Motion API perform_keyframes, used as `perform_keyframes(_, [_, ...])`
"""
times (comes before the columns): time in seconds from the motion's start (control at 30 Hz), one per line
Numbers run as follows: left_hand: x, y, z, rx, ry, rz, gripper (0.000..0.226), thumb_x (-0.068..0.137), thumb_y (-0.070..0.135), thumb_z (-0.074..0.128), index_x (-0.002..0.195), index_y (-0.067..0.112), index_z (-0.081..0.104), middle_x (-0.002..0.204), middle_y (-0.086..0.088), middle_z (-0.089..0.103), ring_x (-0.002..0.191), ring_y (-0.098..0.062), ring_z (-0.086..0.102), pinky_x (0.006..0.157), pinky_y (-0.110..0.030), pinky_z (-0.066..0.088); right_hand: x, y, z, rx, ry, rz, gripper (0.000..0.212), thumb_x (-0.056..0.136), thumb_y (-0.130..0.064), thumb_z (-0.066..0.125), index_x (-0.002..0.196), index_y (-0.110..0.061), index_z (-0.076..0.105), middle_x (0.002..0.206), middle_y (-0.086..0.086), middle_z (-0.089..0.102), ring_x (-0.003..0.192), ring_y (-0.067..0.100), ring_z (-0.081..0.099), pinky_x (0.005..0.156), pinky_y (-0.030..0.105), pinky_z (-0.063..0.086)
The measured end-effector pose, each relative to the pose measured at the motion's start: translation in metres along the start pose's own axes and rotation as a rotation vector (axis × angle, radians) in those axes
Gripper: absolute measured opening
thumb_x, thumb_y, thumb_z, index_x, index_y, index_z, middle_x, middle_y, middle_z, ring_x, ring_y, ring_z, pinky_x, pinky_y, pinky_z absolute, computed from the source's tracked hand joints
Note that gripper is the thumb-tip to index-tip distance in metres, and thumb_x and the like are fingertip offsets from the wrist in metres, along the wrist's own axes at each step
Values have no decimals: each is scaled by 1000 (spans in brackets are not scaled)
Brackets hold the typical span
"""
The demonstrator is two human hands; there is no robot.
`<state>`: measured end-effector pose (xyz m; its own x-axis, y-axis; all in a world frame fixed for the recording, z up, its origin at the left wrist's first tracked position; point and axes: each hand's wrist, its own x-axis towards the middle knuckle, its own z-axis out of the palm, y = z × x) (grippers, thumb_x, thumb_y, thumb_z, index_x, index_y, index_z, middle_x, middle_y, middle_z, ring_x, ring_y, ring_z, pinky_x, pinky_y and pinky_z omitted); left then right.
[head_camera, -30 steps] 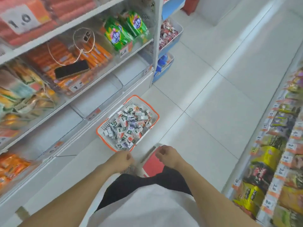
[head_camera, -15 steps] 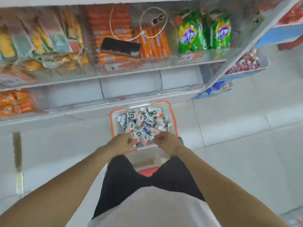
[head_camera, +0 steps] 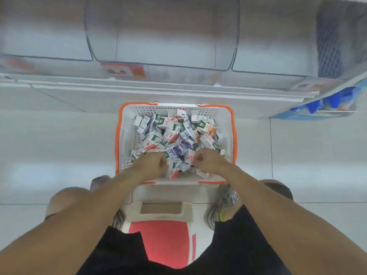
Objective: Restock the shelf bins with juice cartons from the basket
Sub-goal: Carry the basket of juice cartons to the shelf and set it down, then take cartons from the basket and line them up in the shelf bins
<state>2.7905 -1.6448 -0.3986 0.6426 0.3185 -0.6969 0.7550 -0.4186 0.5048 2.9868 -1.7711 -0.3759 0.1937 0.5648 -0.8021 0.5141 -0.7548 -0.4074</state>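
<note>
A: Nearest us is the red stool [head_camera: 160,243], with our shoes either side of it on the floor [head_camera: 49,147]. Just past it, both arms reach down into the basket [head_camera: 234,135].

B: And our hands?

A: The left hand [head_camera: 153,165] is curled, knuckles up, low on the near side of the heap. The right hand [head_camera: 208,161] is curled too, just beside it. Both sit on the cartons [head_camera: 176,135], but we cannot tell whether either one actually pinches a carton or only rests on the pile; the fingers are tucked under.

B: So we are at the pick-up, with little or nothing restocked yet by the look of the full basket.

A: That is our reading. To do it well, we close each hand round one carton by its flat sides, not by a corner, and lift straight up so the loose ones slide off instead of spilling over the rim.

B: Where do they go?

A: Beyond the basket, the clear bins [head_camera: 158,48] on the low shelf stand side by side, and they look empty. We carry the cartons over the front lip and set them down squarely, labels forward.
</note>
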Motion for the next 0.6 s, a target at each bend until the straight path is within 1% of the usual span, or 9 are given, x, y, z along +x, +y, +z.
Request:
perform_keyframes(0.1, [35,-22,22,76,32,60,8,92,32,61,92,23,60,86,12,57,80,-11,57,64,-25,38,44,11,33,-141,47,-55,18,92,-17,58,102,-7,68,103,8,69,96,24,66,82,34,55])
perform_keyframes(0.17, [57,-37,28,83,84,106,9,92,31,64,92,24,59,87,12,57,81,-11,57,67,-23,39,65,16,59,-284,111,-82,14,89,-22,58,98,-11,62,97,5,65,91,26,66,75,38,57])
perform_keyframes(0.23, [72,-50,25,76,123,148,11,90,32,66,95,26,59,91,11,58,86,-11,60,72,-21,42,77,19,79,-350,146,-78,17,88,-28,61,94,-13,55,87,3,58,84,26,64,69,36,56])
perform_keyframes(0.3, [84,-59,19,96,139,175,18,89,36,68,100,25,59,96,10,59,92,-13,61,77,-25,46,88,18,84,-390,126,-58,26,86,-33,67,96,-10,61,84,4,58,83,26,62,70,33,54])
perform_keyframes(0.4, [98,-66,13,219,122,186,37,88,38,69,116,16,59,115,0,63,104,-19,62,90,-37,51,105,13,79,-434,90,-43,40,83,-39,73,101,-3,68,95,9,69,90,26,65,81,35,56])
perform_keyframes(0.43, [100,-65,12,261,116,192,44,88,38,69,123,14,57,121,-3,62,109,-21,60,94,-39,50,108,10,79,-461,71,-52,38,82,-41,75,91,-5,67,88,6,68,84,23,64,79,34,54])
perform_keyframes(0.5, [100,-59,17,266,87,187,51,89,38,69,130,13,52,126,-6,60,112,-22,59,97,-39,49,109,8,87,-453,48,-32,38,81,-40,78,69,-12,55,69,0,56,65,15,55,69,30,46])
perform_keyframes(0.57, [101,-52,28,226,73,196,56,87,36,71,134,13,49,131,-7,58,116,-23,58,99,-39,48,109,12,97,-408,92,-27,39,78,-32,80,64,-15,48,64,-1,50,57,13,47,59,26,40])
perform_keyframes(0.6, [104,-49,33,232,79,203,59,86,35,72,135,13,49,134,-7,56,118,-23,57,101,-40,48,109,15,101,-395,120,-30,36,77,-29,81,65,-14,50,64,0,51,58,15,48,55,26,38])
